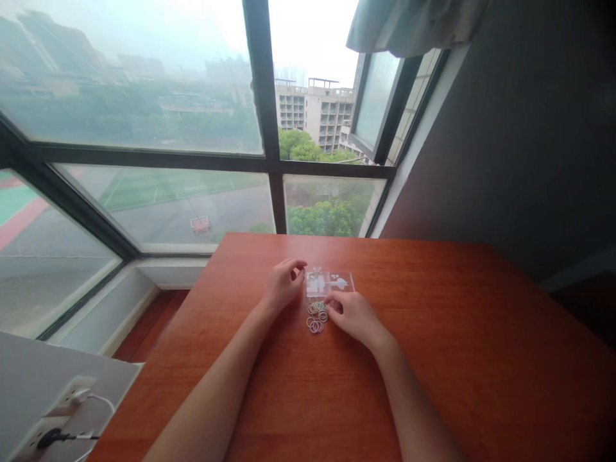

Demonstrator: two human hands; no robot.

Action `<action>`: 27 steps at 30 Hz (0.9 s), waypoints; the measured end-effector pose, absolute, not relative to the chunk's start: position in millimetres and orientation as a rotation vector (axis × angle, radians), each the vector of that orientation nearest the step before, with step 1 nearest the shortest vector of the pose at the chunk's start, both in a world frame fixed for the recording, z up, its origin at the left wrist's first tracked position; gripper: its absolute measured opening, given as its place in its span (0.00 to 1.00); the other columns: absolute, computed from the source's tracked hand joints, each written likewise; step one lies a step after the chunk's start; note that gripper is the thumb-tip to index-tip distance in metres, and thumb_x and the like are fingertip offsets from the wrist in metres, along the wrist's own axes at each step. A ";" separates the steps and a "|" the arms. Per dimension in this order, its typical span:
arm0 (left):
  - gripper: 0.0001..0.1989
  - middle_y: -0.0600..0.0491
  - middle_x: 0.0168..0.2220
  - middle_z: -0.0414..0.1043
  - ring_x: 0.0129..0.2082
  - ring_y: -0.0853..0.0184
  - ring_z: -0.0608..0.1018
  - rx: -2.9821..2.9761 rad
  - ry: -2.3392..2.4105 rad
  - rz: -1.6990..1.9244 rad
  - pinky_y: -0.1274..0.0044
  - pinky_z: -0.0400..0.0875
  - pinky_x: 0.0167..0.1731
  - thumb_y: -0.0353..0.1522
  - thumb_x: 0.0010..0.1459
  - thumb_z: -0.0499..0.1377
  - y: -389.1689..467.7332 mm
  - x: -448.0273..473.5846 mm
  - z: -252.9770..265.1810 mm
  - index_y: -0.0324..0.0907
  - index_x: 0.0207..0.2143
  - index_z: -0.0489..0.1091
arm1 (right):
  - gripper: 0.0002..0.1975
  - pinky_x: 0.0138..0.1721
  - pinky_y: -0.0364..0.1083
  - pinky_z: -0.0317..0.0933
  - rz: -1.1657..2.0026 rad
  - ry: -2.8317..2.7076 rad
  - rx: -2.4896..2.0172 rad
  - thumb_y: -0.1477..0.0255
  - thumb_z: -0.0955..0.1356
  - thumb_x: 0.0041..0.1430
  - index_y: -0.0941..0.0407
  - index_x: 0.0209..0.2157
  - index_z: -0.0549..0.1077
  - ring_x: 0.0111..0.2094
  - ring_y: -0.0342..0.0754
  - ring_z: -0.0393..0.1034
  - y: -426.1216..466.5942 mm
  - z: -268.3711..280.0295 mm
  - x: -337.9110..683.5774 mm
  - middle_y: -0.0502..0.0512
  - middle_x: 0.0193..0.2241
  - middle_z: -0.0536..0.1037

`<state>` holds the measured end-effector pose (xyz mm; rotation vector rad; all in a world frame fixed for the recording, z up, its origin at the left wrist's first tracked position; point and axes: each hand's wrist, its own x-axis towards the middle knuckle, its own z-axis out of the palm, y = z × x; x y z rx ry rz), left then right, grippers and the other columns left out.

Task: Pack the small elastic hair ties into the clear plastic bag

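A small clear plastic box lies on the table, its clear lid folded open to the right with a white print on it. At least one ring sits in the box's far left part. My left hand is at the box's left edge, its thumb and forefinger curled against it. Just in front of the box lies a loose pile of pale, thin rings that look like small hair ties. My right hand reaches the pile's right side, thumb and forefinger pinched together; what lies between the fingertips is too small to make out.
The reddish-brown wooden table reaches close to the window. Beyond its left side are a low white ledge and a wall socket with plugged-in cables. A dark grey wall rises on the right.
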<state>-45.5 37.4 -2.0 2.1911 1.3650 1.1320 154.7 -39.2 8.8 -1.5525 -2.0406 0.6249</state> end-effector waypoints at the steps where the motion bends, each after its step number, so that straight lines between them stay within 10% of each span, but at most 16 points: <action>1: 0.08 0.53 0.33 0.75 0.25 0.72 0.72 2.190 1.366 1.136 0.80 0.68 0.29 0.28 0.56 0.56 37.5 -45.7 -2.0 0.42 0.37 0.73 | 0.07 0.28 0.39 0.53 0.633 -2.063 -1.571 0.73 0.66 0.55 0.52 0.33 0.76 0.24 0.41 0.66 -40.0 8.8 153.7 0.46 0.23 0.75; 27: 0.09 0.52 0.34 0.76 0.26 0.72 0.73 2.176 1.330 1.092 0.80 0.69 0.29 0.28 0.56 0.56 33.7 -40.9 1.1 0.42 0.38 0.73 | 0.04 0.26 0.40 0.48 0.491 -2.142 -1.703 0.72 0.67 0.55 0.52 0.30 0.75 0.24 0.42 0.66 -43.5 7.7 148.9 0.49 0.23 0.75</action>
